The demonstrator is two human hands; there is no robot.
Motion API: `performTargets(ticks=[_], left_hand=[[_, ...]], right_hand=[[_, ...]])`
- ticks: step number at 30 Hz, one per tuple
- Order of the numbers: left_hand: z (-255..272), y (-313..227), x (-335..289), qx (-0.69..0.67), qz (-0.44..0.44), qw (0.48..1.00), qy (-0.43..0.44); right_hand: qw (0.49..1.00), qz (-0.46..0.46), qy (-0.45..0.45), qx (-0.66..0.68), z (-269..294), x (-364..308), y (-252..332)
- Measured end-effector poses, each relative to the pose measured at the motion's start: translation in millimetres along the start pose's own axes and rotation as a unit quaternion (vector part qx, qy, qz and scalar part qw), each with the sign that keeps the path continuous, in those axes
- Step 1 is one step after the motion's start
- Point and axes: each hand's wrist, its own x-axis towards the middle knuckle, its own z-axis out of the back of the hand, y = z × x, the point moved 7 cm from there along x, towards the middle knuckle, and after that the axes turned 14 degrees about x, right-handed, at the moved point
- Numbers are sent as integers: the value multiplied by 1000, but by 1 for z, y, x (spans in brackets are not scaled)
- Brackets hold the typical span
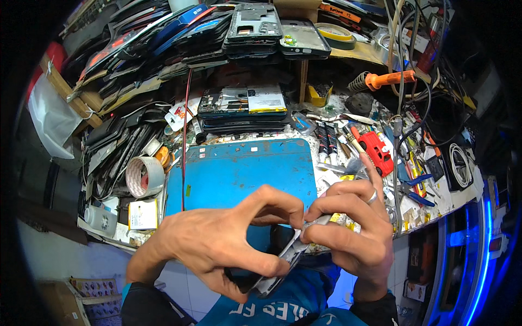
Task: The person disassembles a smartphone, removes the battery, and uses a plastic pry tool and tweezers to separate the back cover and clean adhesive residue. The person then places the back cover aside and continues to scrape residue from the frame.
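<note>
Between my hands, over the near edge of the blue work mat (244,171), is a tilted phone (294,252) with a dark face and a grey edge turned toward me. My left hand (209,239) grips it, thumb along the edge and other fingers curled round the dark side. With thumb and fingers pinched, my right hand (356,220) holds the upper corner; one finger, with a ring on the hand, points away. Part of the phone is hidden behind my fingers, so I cannot tell whether its halves are parted.
Behind the mat stands a stack of opened phones (243,106). A tape roll (143,177) sits at left, beside piled phone parts. To the right lie a red car-shaped thing (376,154), blue-handled pliers (416,191) and an orange-handled soldering iron (389,80). Cables hang at right.
</note>
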Motion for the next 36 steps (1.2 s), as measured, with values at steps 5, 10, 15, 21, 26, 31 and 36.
performTargets(ticks=[5, 10, 15, 21, 26, 31, 36], left_hand=[[30, 3, -28, 29, 45, 989, -137], [59, -2, -67, 144, 110, 960, -211], [70, -17, -79, 341, 169, 895, -232], [54, -19, -62, 360, 237, 839, -332], [51, -19, -39, 413, 178, 812, -372], [51, -16, -34, 399, 92, 827, -386], [47, -25, -36, 404, 47, 823, -396]], right_hand=[[998, -23, 8, 52, -14, 11, -1], [980, -45, -20, 193, -53, 25, -8], [974, -28, -37, 223, -74, 26, -8], [973, -49, -41, 222, -70, 16, -2], [973, -67, -49, 217, -63, 9, -1], [977, 23, -114, 176, -61, 1, 3], [972, 104, -148, 153, -62, -8, 10]])
